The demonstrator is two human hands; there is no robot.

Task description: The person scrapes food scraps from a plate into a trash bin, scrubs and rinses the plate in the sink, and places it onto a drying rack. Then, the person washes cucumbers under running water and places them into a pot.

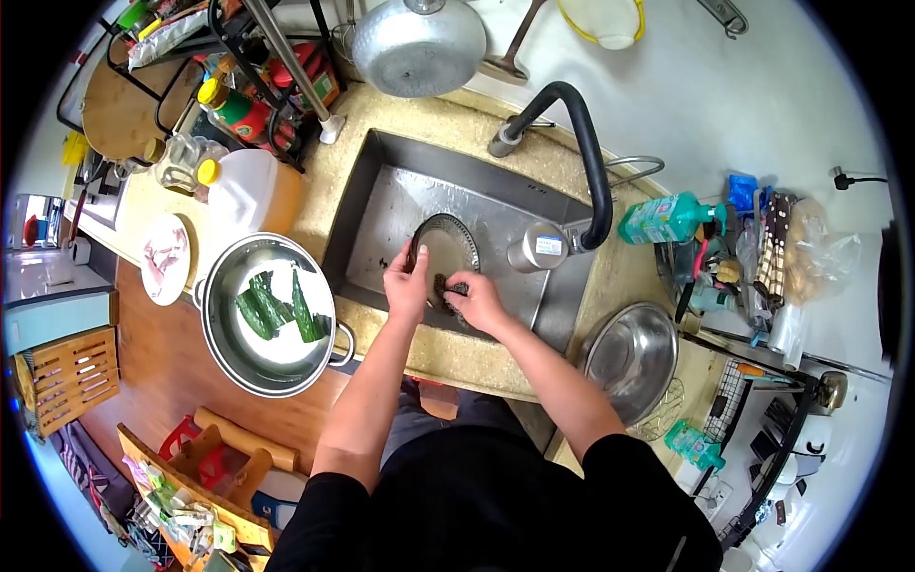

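Observation:
Over the sink [381, 205], my left hand [408, 283] grips the left edge of a round dish [448, 238] with a dark, ridged rim, thumb on the inner side. The dish is tilted inside the basin; its lower part is partly hidden by my hands. My right hand [477, 300] is closed at the dish's lower right, its fingers pinching a small dark, rough clump [440, 285] against the inner surface. What the clump is made of is too small to tell. Above the basin arches a black faucet [586, 143], with a silver cylinder [537, 248] at its outlet end.
Left of the sink, a steel pot [214, 334] holds dark green vegetable pieces [276, 307]. Beside it stand a plate [184, 276] of pale meat and a yellow-capped jug [253, 191]. On the right are a metal bowl [634, 357] and a green pump bottle [667, 219].

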